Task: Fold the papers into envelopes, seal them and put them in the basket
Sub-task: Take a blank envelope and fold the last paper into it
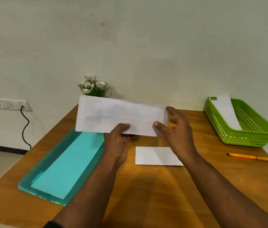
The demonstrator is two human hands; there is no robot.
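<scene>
A long white envelope (113, 116) is held up above the wooden table (154, 186). My left hand (117, 142) grips its lower edge, thumb on the front. My right hand (177, 129) is at the envelope's right end, thumb on the front and fingers spread behind the open end. A folded white paper (154, 156) lies flat on the table under my hands. The green basket (248, 139) stands at the back right with one white envelope (225, 112) leaning inside it.
A teal tray (36, 175) holding a light turquoise sheet (67, 165) lies at the left. An orange pencil (249, 157) lies in front of the basket. A small flower pot (93, 86) stands at the back edge. A wall socket (11, 104) with a black cable is at left.
</scene>
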